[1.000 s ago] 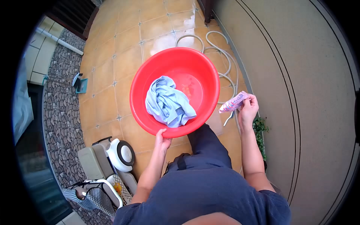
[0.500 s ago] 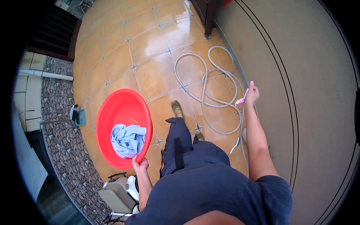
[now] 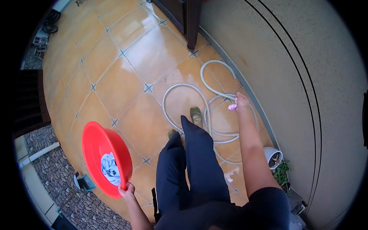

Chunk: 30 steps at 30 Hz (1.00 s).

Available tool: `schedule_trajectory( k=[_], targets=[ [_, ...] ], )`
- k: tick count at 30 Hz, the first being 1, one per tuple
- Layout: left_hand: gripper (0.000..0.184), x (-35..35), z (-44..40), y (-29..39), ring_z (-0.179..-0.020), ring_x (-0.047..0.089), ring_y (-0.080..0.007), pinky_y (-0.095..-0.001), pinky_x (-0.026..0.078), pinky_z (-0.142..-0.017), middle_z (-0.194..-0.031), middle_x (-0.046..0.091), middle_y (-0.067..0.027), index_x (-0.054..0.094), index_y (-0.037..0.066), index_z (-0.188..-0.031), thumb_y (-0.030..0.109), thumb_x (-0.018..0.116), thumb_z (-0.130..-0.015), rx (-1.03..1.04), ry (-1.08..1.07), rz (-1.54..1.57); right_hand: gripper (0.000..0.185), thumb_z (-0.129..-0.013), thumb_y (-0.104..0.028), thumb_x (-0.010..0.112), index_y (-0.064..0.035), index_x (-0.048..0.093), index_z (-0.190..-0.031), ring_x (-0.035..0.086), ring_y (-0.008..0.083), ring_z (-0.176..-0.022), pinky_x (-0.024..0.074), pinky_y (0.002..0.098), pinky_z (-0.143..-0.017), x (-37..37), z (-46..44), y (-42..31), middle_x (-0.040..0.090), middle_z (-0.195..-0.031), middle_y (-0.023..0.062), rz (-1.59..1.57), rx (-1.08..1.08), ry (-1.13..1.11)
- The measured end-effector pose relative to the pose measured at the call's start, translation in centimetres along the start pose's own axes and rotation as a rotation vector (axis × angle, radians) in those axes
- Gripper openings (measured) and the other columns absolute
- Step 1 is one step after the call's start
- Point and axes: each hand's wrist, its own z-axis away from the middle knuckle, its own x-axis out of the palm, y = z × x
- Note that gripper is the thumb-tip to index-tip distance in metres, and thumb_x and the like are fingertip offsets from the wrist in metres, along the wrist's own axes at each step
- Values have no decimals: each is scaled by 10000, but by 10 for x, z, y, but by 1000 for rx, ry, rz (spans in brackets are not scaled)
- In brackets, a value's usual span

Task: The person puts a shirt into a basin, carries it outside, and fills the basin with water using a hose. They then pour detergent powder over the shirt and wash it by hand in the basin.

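A red plastic basin (image 3: 124,153) hangs tilted at the left, its opening turned to the left. Inside it lies a crumpled light blue cloth (image 3: 110,168). My left hand (image 3: 127,189) grips the basin's lower rim, fingers wrapped round it. Out to the right, my right hand (image 3: 241,101) is closed on a small pink and white packet (image 3: 232,107), mostly hidden by the fingers. That hand is above a coiled clear hose (image 3: 184,85) on the tiled floor.
A dark wooden cabinet (image 3: 189,27) stands at the top, beside the beige wall (image 3: 276,76). At the right are a white pot (image 3: 271,156) and a green plant (image 3: 281,171). A blue dustpan (image 3: 86,182) lies at the lower left by the stone strip.
The basin has swung left and tilted over in my left hand. My feet have come into view over the hose, and the view has turned. My right hand still holds the packet, now more crumpled.
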Motion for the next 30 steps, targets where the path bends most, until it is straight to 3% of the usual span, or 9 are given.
schedule_trajectory(
  k=[6,7,9,11,16,19,23,25,30],
  targets=[
    [137,102,-103,-56,-556,552,-144,-233,481,-495,-787,646,-79,570,17,-872,81,636,-769,50,-145,-21,315,-797,-309,713,-1,671,-845,588,145,-686,473,326,-629,205,-210,76,647,-779,68,91,-48,-106],
    [151,112,-126,-71,-554,551,-137,-228,483,-494,-807,652,-88,564,11,-888,79,637,-774,72,-163,-9,358,-788,-347,711,4,673,-848,606,166,-718,480,336,-653,240,-240,87,657,-804,85,247,-38,-131],
    [163,128,-163,-95,-545,547,-129,-219,484,-487,-829,656,-100,554,8,-901,77,638,-780,101,-202,-4,446,-769,-423,709,13,676,-855,641,209,-781,494,356,-700,294,-261,87,678,-856,120,562,-15,-176],
    [158,149,-182,-124,-536,545,-127,-218,483,-480,-803,645,-90,549,12,-885,67,648,-774,139,-157,-23,497,-754,-461,700,23,682,-861,648,263,-878,494,374,-763,338,-244,84,678,-919,163,704,-112,-41],
    [167,155,-185,-129,-552,565,-134,-236,505,-519,-743,623,-48,546,29,-866,56,668,-755,98,-106,-88,577,-751,-490,641,26,652,-1008,624,318,-1014,492,414,-848,349,-259,97,649,-1057,201,875,-215,3],
    [154,153,-135,-86,-630,622,-160,-275,544,-588,-740,624,-37,547,39,-854,51,660,-751,-11,-67,-140,545,-736,-439,665,27,642,-1018,623,339,-1006,492,412,-847,319,-192,53,639,-1059,230,880,-161,-40],
    [142,159,-62,-58,-566,592,-143,-244,501,-517,-702,619,-28,546,72,-791,59,670,-722,21,92,-215,520,-751,-421,643,10,625,-1043,622,367,-994,490,429,-850,268,-119,23,632,-1044,259,931,-249,-105],
    [127,156,-32,-27,-567,596,-149,-249,503,-526,-694,617,-27,545,75,-783,65,659,-728,-23,80,-221,494,-777,-398,616,-26,578,-1100,624,377,-975,491,444,-845,240,-62,-21,639,-1027,248,1153,-240,-29],
    [120,156,38,60,-586,608,-179,-283,529,-550,-709,617,-47,539,63,-796,69,636,-727,-107,-37,-199,379,-848,-322,551,-72,491,-1127,634,382,-922,497,471,-808,188,53,-118,652,-964,228,1470,-398,-193]
  ],
)
